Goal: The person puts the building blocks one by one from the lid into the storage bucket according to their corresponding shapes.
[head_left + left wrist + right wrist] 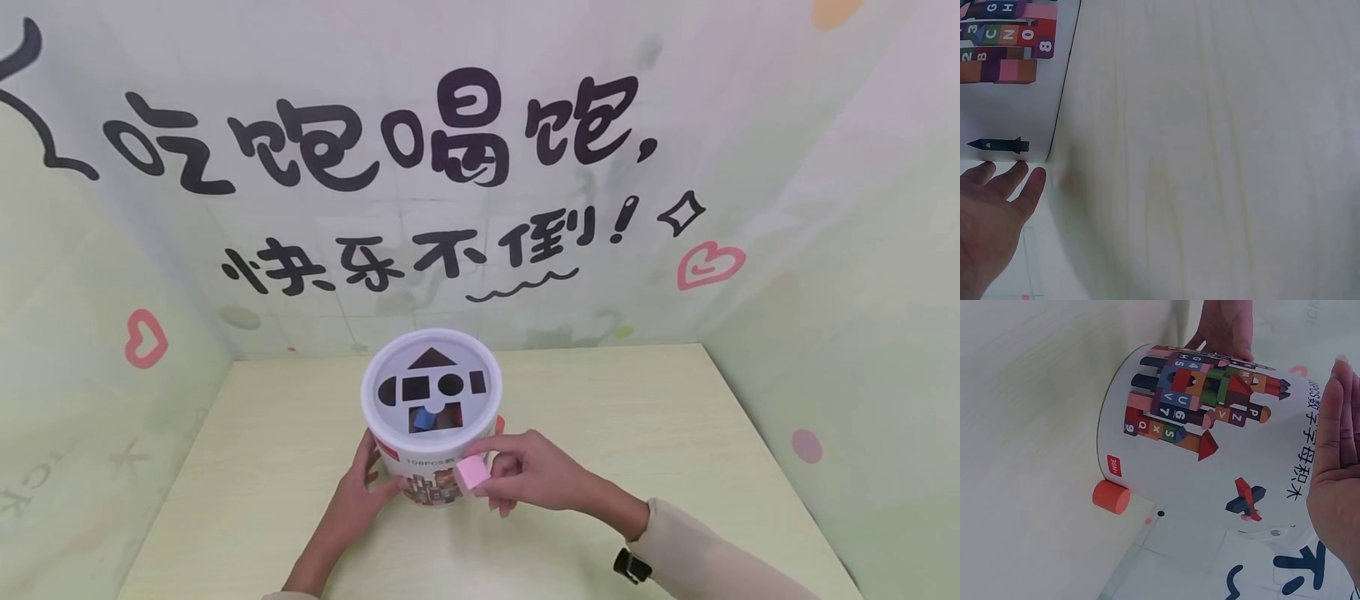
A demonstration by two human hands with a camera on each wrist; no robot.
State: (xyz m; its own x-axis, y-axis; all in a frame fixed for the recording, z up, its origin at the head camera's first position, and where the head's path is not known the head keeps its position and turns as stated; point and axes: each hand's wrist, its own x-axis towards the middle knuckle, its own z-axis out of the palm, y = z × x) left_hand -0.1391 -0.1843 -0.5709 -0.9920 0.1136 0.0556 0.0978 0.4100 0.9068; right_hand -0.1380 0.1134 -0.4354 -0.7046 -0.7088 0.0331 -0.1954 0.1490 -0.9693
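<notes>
— What is the right hand [528, 477] doing?
— Its fingers and thumb pinch a pink block [473, 474], held just in front of the white bucket [431, 417], below the lid's rim.
— And the left hand [358, 498]?
— It rests against the bucket's near-left side with fingers fairly straight, gripping nothing; the left wrist view shows the fingertips [1019, 172] on the printed wall.
— Where is the bucket?
— Upright on the bench [675, 433], between both hands. Its lid [431, 385] has shape-cut holes. An orange cylinder [1111, 497] lies on the bench touching the bucket's base.
</notes>
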